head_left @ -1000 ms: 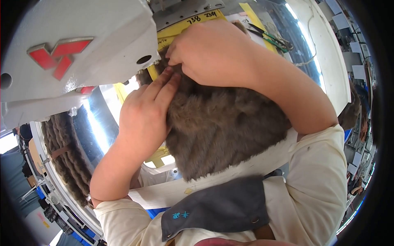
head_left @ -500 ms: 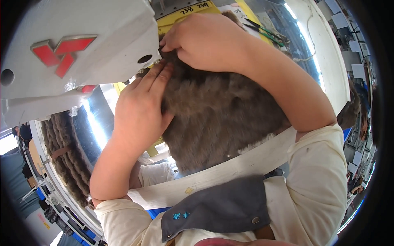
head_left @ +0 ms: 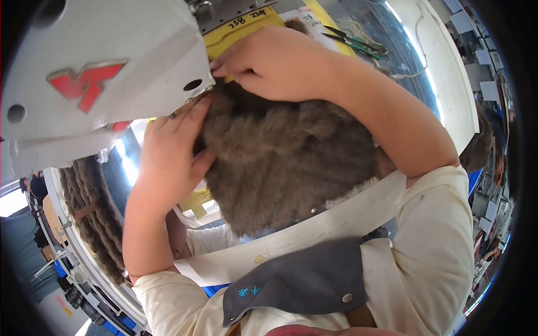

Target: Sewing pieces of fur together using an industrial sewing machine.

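Fur (head_left: 286, 168) lies in the middle of the table, spread between the two arms, its near side close to the white ledge (head_left: 297, 241) and its far left corner by the machine (head_left: 129, 84). The left hand (head_left: 171, 145) has its fingers stretched out along the left edge of the fur, thumb apart and against the pile; the fingertips run in under the machine and are partly hidden. The right hand (head_left: 274, 64) is at the far edge, fingers curled and tips drawn toward the thumb; whether they pinch fur, I cannot tell. Beyond it lie snips (head_left: 358, 45). The fur should be light, soft and limp, quick to ruck up, its pile a little slippery and hiding the edge. Best taken by the skin at the edge, with a flat palm steadying the rest
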`<state>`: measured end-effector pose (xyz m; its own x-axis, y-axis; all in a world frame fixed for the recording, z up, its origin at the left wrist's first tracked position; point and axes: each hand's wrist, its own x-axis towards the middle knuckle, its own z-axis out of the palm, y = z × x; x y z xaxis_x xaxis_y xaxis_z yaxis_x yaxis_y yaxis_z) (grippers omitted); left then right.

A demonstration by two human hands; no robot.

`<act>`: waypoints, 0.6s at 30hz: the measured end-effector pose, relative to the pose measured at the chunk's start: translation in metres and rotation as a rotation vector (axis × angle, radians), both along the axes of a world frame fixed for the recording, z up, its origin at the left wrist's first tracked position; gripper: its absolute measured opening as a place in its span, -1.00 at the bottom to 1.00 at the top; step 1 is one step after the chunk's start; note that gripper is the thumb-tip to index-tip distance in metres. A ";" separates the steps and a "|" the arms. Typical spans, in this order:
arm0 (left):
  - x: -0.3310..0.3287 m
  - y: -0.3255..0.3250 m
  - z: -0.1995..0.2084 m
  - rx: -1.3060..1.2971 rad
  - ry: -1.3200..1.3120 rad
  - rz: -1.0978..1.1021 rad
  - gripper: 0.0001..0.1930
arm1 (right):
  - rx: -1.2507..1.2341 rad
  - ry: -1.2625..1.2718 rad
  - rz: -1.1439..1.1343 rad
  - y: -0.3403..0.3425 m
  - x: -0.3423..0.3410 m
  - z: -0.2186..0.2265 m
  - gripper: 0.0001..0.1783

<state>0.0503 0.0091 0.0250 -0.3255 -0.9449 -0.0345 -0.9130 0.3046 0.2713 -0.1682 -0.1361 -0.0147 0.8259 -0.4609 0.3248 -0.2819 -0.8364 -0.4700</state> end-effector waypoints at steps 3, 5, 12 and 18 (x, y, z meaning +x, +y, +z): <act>0.012 -0.006 0.002 0.051 -0.112 0.009 -0.09 | -0.021 -0.008 0.065 0.016 -0.008 0.004 -0.67; 0.018 -0.009 -0.006 0.046 -0.091 0.032 -0.15 | -0.003 0.015 0.106 0.024 -0.013 0.006 -0.64; 0.025 -0.013 -0.016 -0.004 -0.113 0.082 -0.32 | -0.056 0.114 0.158 0.021 -0.011 0.005 -0.62; 0.028 -0.014 -0.022 -0.070 0.002 0.034 -0.37 | -0.009 0.162 0.183 0.022 -0.005 0.007 -0.65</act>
